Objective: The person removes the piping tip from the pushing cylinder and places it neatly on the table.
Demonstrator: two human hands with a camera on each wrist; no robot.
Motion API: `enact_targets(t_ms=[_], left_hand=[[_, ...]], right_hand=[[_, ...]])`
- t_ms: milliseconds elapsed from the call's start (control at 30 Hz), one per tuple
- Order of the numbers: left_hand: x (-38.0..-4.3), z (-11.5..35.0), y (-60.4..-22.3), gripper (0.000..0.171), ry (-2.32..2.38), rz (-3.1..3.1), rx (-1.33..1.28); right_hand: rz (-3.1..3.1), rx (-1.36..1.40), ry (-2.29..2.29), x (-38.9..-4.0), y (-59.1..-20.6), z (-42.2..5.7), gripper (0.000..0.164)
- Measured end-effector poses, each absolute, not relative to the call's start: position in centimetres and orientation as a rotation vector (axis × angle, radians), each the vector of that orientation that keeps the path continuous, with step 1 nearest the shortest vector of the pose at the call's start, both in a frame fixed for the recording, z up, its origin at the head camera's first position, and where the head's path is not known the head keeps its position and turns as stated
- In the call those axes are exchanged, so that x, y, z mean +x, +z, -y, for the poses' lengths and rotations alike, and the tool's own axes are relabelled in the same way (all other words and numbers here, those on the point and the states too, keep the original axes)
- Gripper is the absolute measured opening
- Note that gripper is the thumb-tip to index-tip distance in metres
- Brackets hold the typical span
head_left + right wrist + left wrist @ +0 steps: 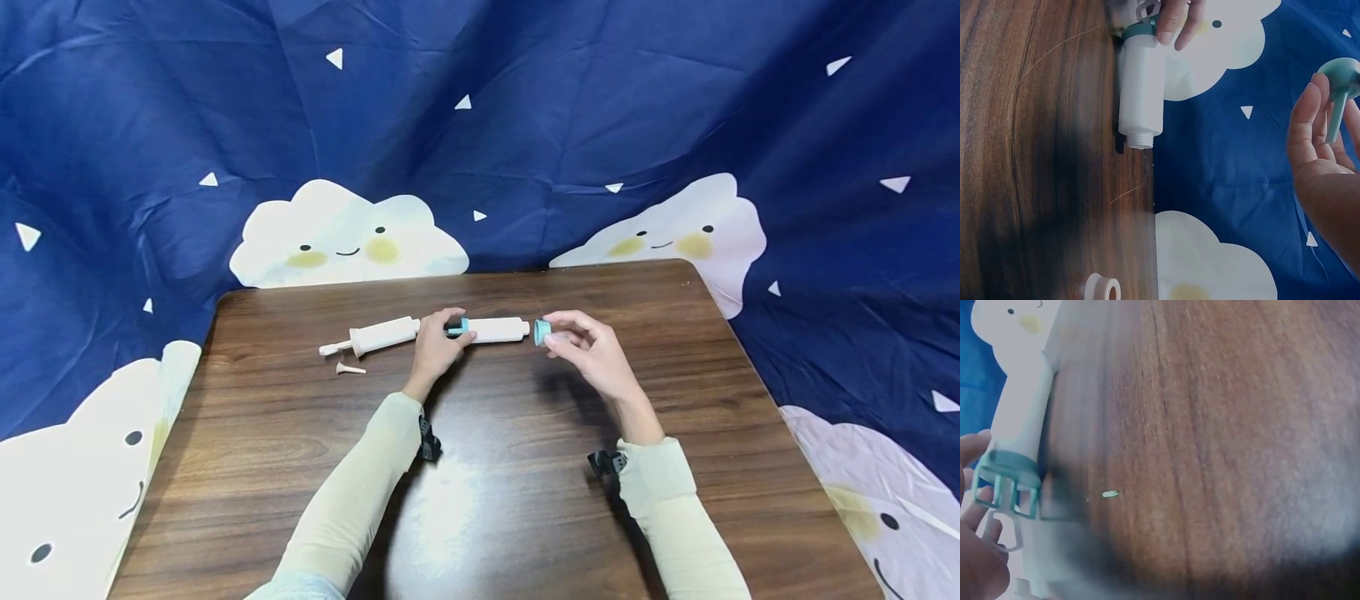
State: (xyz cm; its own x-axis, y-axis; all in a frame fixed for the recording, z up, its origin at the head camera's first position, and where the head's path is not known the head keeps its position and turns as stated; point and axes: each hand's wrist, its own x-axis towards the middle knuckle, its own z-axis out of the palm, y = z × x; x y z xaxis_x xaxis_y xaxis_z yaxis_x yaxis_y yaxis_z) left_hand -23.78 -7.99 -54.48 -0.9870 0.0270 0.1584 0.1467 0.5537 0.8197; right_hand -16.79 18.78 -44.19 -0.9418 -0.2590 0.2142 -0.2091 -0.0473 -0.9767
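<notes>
A white toy syringe (497, 330) with a teal collar (1009, 464) lies on the table, its threaded neck (1140, 140) pointing right and uncovered. My left hand (437, 343) grips its collar end between thumb and fingers. My right hand (594, 353) pinches a teal nozzle cap (542, 332) just off that neck, not touching it. In the right wrist view the nozzle (1338, 112) shows a round base and thin stem. Left of my left hand lies a second white syringe (386, 334) with a beige collar, and a small pinkish nozzle (350, 368) beside it.
The brown wooden table (517, 467) ends at a dark blue cloth (525, 125) printed with clouds and triangles. A pinkish ring-shaped piece (1102, 287) sits at the bottom of the right wrist view. A tiny pale green bit (1110, 494) lies on the wood.
</notes>
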Motion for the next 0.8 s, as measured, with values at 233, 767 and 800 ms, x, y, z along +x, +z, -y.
enact_targets(t_ms=[233, 767, 800], left_hand=[[-23.3, 7.7, -52.6, 0.040, -1.345, 2.534, -0.247], [-16.6, 6.1, -44.4, 0.045, -1.826, 2.179, -0.800], [-16.5, 6.0, -44.0, 0.046, -1.840, 2.154, -0.815]], right_hand=[[-2.151, -0.547, -2.159, -17.1, -44.0, -18.5, 0.033], [-2.125, -0.640, -2.166, -17.2, -42.2, -16.3, 0.027], [-2.121, -0.660, -2.160, -17.2, -42.1, -16.1, 0.027]])
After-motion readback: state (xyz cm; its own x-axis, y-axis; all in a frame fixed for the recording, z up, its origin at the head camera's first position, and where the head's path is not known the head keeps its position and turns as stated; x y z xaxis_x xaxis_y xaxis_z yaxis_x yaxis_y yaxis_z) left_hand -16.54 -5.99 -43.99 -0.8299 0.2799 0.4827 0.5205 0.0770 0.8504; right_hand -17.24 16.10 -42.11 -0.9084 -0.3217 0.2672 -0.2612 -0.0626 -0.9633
